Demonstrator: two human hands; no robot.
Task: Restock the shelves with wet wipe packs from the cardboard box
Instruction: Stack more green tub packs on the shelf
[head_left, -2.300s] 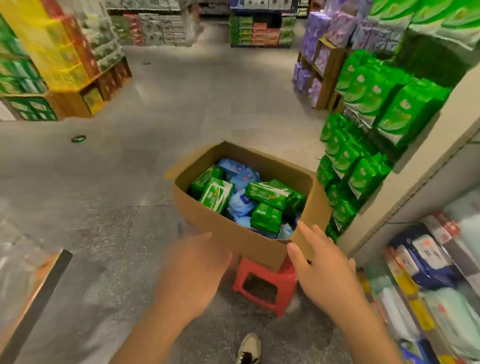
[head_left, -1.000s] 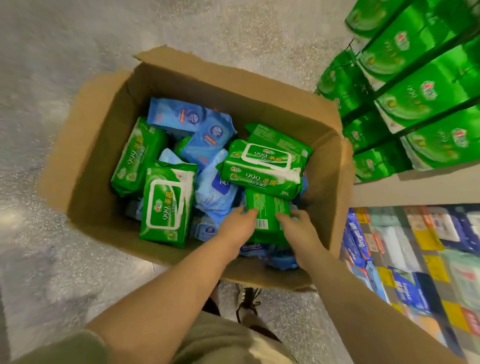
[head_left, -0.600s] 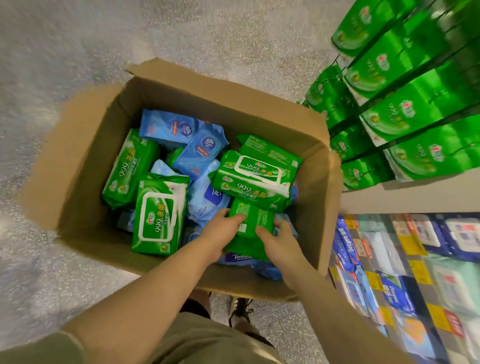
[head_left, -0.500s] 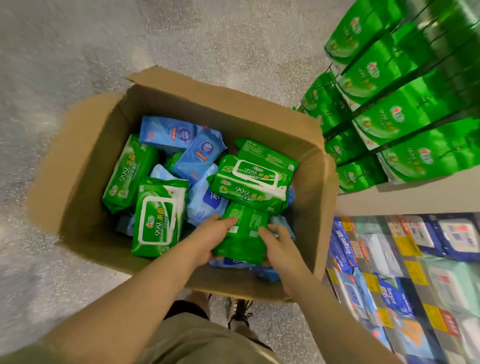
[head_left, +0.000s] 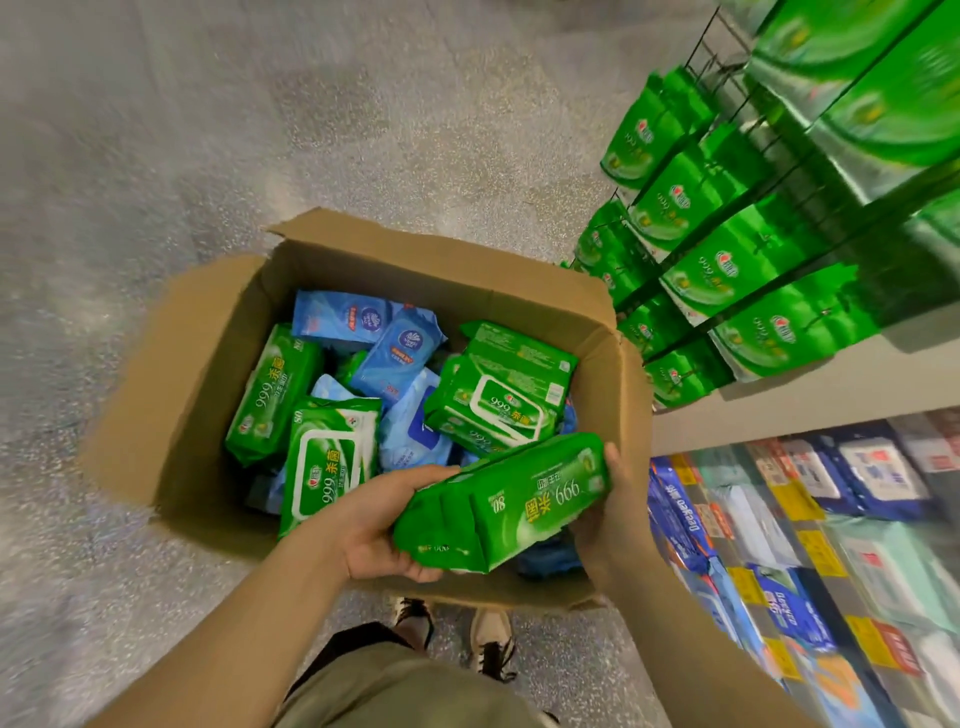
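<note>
Both hands grip one green wipe pack (head_left: 506, 506) just above the near edge of the cardboard box (head_left: 208, 395), the left hand (head_left: 382, 525) curled under its near end, the right hand (head_left: 605, 512) clasping its far end. The slick wrapper could slip from this end-only hold and drop back in, or its corner could catch the box wall. Beyond the hands, four green packs and roughly four blue ones show in the box; farther right, the shelf (head_left: 779, 400) carries many green packs, too blurred to count.
</note>
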